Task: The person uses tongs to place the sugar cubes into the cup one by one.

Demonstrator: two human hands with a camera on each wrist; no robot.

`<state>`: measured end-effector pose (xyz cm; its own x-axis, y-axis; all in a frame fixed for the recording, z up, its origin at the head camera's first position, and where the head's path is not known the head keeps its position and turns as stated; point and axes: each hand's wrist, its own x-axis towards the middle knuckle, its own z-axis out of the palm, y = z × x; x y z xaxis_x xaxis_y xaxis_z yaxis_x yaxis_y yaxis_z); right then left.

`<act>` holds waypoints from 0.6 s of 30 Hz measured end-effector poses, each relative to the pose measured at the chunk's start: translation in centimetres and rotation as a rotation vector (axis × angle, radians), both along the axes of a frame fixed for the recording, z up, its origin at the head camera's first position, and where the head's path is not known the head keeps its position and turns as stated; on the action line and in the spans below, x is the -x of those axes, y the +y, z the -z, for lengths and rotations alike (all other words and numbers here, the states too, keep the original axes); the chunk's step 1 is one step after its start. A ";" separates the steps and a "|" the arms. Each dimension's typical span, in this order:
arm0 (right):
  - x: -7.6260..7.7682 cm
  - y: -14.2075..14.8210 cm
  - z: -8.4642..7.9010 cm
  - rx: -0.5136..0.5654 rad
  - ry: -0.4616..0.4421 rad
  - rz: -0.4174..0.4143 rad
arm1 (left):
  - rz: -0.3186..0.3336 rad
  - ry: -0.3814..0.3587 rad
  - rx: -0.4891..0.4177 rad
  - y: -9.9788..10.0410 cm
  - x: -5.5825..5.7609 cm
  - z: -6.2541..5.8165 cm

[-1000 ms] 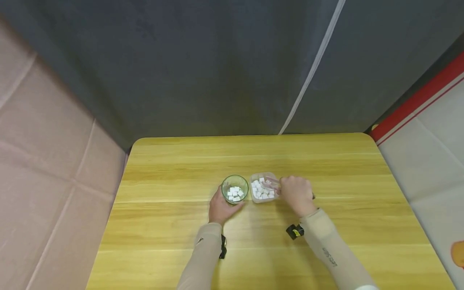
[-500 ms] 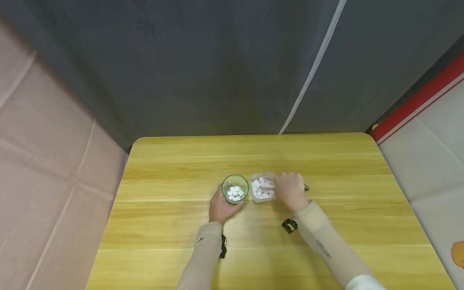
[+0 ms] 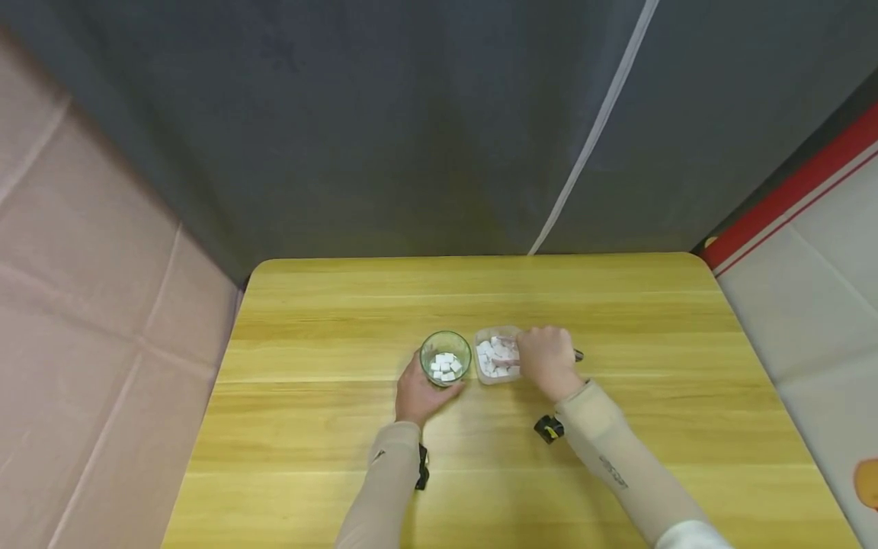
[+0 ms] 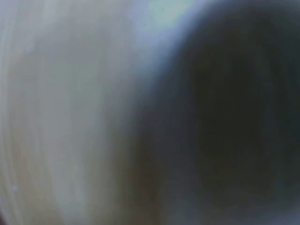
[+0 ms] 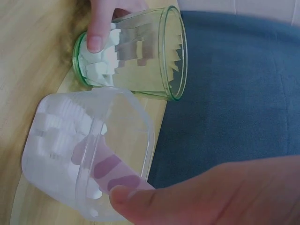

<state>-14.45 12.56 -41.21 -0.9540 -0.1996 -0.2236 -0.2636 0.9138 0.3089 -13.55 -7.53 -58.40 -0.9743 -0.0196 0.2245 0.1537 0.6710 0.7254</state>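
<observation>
Wood table [image 3: 309, 328]: left hand [image 3: 418, 393] grips glass [image 5: 147, 70]; right hand [image 3: 546, 360] grips tongs [image 5: 115, 171], tips inside tub [image 5: 54, 176] at right. Recommended: brace glass, pinch cubes [image 3: 487, 353] singly, squarely.

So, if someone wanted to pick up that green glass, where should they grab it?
Probably low on the glass, around its side, coming from the left, where the left hand holds it. It stands upright and narrows toward its base, so it's likely easier to wrap a hand around there. The plastic tub sits close on its right, crowding that side.
</observation>
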 end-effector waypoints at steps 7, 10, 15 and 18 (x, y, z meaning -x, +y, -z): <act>0.0 0.1 0.0 -0.017 -0.009 -0.017 | 0.000 -0.027 0.000 0.1 -0.1 -0.3; 0.1 0.1 0.0 -0.018 -0.029 -0.010 | 0.000 -0.018 0.004 0.1 -0.1 -0.3; 0.4 0.1 0.1 -0.001 -0.043 -0.008 | -0.002 0.007 0.012 0.1 0.0 -0.3; 0.4 0.2 0.2 0.009 -0.027 -0.017 | 0.001 0.004 0.010 0.1 -0.1 -0.2</act>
<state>-14.90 12.79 -41.39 -0.9442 -0.2177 -0.2474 -0.2870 0.9120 0.2929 -13.47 -7.40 -58.19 -0.9734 -0.0166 0.2284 0.1569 0.6779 0.7182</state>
